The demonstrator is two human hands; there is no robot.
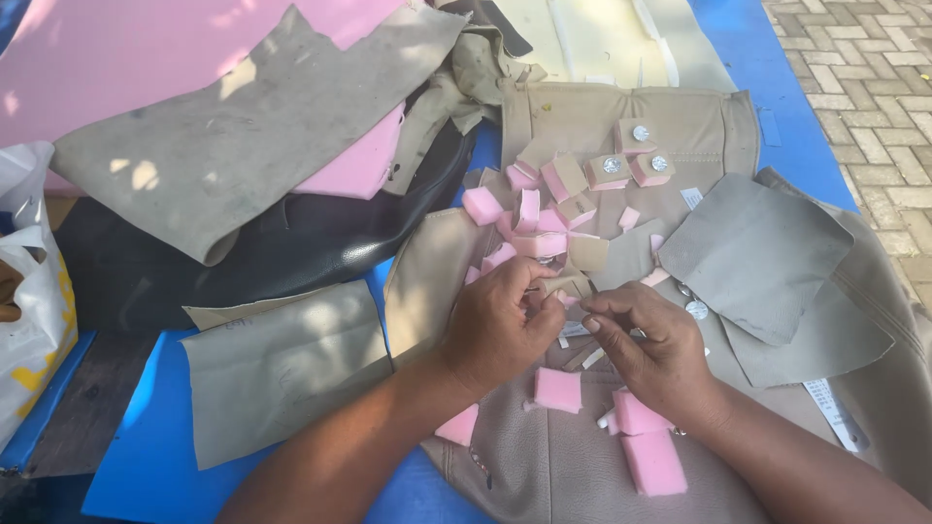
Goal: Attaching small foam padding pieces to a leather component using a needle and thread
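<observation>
- the left hand [500, 320] curls its fingers together and pinches a small beige scrap of fabric-covered foam [566, 284] between thumb and fingertips, near the middle of the blue bench top [146, 456].
- the right hand [649, 342] sits just beside it, thumb and forefinger pressed together at the same small scrap; whether they grip it or a thin white strip cannot be told.
- both hands work above a tan leatherette seat cover [573, 466] spread over the bench's right half.
- small pink foam squares [532, 221] lie scattered on the cover beyond the hands, toward the far edge; three beige foam blocks with round silver caps [631, 160] sit further back.
- larger pink foam pieces [652, 461] lie by the right wrist, toward the near edge.
- a grey suede-like fabric sheet [752, 254] lies to the right of the hands.
- a beige fabric panel [282, 364] lies at the left, and a black leather cushion [291, 247] behind it.
- a white plastic bag [29, 291] hangs at the bench's left edge.
</observation>
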